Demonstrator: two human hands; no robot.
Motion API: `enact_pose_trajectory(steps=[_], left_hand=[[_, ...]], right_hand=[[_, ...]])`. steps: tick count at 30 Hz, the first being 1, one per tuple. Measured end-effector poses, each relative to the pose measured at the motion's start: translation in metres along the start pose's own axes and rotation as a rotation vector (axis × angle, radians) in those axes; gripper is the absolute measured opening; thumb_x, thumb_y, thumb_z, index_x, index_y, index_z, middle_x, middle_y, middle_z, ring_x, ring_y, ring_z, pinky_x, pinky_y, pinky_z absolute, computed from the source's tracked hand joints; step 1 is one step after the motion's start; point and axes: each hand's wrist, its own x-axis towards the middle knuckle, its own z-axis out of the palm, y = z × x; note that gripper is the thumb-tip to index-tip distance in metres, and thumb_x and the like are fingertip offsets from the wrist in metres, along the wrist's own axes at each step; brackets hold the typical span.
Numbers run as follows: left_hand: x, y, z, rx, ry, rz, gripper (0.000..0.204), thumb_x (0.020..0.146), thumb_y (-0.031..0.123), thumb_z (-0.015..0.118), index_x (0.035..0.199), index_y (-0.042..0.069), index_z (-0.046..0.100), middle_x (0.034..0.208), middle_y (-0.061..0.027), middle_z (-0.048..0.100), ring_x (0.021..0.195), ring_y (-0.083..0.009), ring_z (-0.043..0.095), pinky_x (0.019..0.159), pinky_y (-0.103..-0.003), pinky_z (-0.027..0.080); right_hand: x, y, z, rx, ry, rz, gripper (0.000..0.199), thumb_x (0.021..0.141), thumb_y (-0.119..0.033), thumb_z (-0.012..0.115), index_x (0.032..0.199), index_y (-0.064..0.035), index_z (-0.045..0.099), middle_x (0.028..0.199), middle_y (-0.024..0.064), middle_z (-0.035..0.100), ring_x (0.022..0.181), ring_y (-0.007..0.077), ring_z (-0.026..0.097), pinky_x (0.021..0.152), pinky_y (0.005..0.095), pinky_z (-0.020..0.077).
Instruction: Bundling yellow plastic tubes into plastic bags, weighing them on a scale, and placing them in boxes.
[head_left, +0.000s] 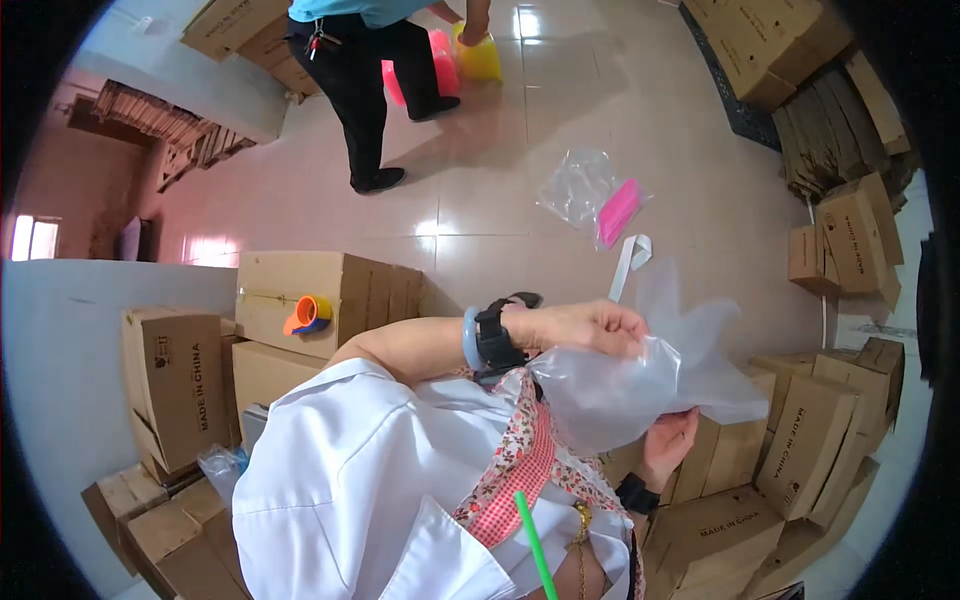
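A clear, frosted plastic bag [620,395] hangs in front of my apron, with its loose end fanning out to the right. My left hand [600,328] grips the upper part of the bag between thumb and curled fingers. Lower down, my right hand [670,442] holds the bag's bottom edge, its fingertips pressed against the film. Nothing solid shows inside the bag. A white strap [630,262] lies just beyond my left hand. Farther off on the floor, a bright pink flat item [618,213] rests partly on another clear bag [578,183].
Cardboard boxes [290,280] stack up at my left, with orange, yellow and blue cups [312,312] on top. More boxes [810,440] crowd the right. A person in dark trousers [355,90] bends over yellow [478,58] and pink plastic items at the far side.
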Motion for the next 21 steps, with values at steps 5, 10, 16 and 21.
enact_pose_trajectory(steps=[5,10,16,21], left_hand=[[0.015,-0.003,-0.015,0.101,0.01,0.005,0.016,0.09,0.019,0.055,0.094,0.003,0.056,0.069,0.0077,0.052,0.064,-0.0003,0.046,0.055,-0.019,0.038],[0.027,0.009,-0.025,0.3,-0.199,0.056,0.015,0.09,0.017,0.055,0.093,0.003,0.055,0.065,0.0078,0.048,0.06,-0.0008,0.043,0.052,-0.02,0.035],[0.025,0.026,-0.036,0.273,-0.381,-0.03,0.014,0.092,0.015,0.051,0.094,0.002,0.054,0.07,0.0059,0.047,0.066,-0.0024,0.043,0.058,-0.021,0.037],[0.01,0.036,-0.049,0.167,-0.483,-0.141,0.013,0.093,0.015,0.05,0.094,0.002,0.054,0.069,0.0036,0.048,0.065,-0.0043,0.043,0.059,-0.023,0.038]], right_hand=[[-0.002,-0.017,0.01,0.184,0.014,-0.069,0.045,0.09,-0.029,0.047,0.129,-0.005,0.042,0.125,0.0086,0.05,0.114,0.0261,0.048,0.097,0.0387,0.0377],[0.008,-0.039,0.071,-0.183,0.106,-0.257,0.048,0.091,-0.033,0.042,0.131,-0.006,0.039,0.129,0.0097,0.046,0.121,0.0262,0.042,0.102,0.0426,0.0326],[0.025,-0.066,0.103,-0.265,0.107,-0.113,0.051,0.091,-0.037,0.045,0.131,-0.0056,0.039,0.132,0.0106,0.043,0.124,0.0268,0.037,0.105,0.0423,0.0277],[0.041,-0.065,0.067,0.328,-0.276,0.157,0.044,0.093,-0.029,0.045,0.129,-0.0051,0.041,0.131,0.0105,0.045,0.12,0.0245,0.042,0.104,0.0392,0.0309]])
